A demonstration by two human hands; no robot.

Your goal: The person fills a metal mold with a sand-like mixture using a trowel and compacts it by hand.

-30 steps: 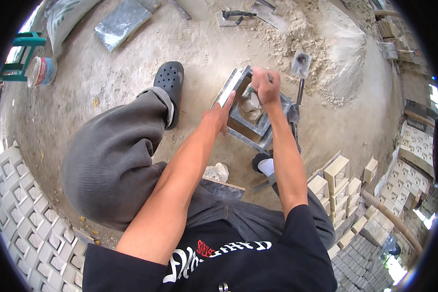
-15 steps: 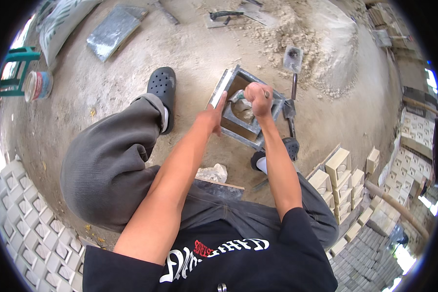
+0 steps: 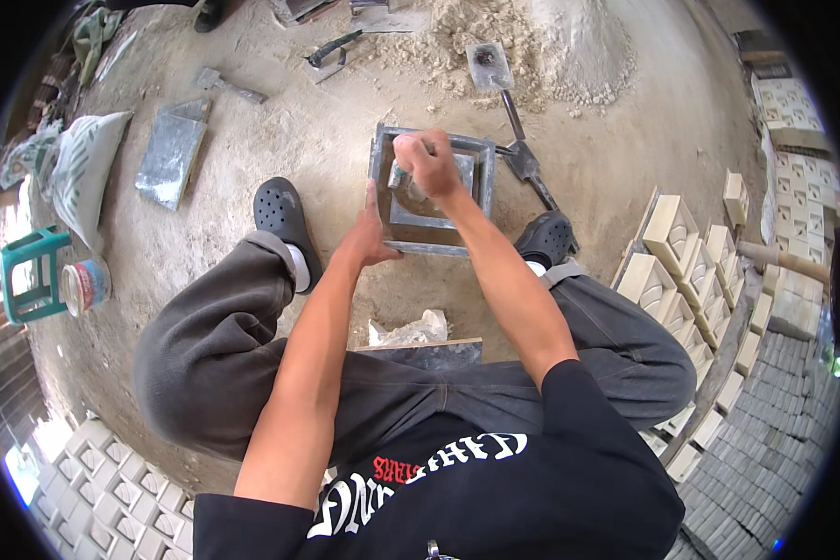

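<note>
A grey metal mold frame (image 3: 483, 201) rests on the ground between my feet, with an inner metal plate (image 3: 423, 221) around a round hollow. Against the frame's near left corner is my left hand (image 3: 369, 238), its fingers stretched along the left wall and thumb by the front edge. My right hand (image 3: 429, 166) is closed in a fist over the frame's opening. A pale end of something shows under its left side; the grip hides what it is. Right of the frame lies a dark metal tool (image 3: 523, 163) with a long handle.
A small square shovel (image 3: 490, 67) lies by a powder heap (image 3: 579, 56). Molded blocks (image 3: 674, 233) are stacked at right; more blocks (image 3: 103, 490) cover the lower left. A hammer (image 3: 231, 87), grey plates (image 3: 171, 154), a green stool (image 3: 30, 275) and a bucket (image 3: 86, 287) are leftward.
The view has shifted, and the frame looks squarer to me. My left hand has slid toward the frame's near left corner. My right fist has moved over toward the far left inside it.
</note>
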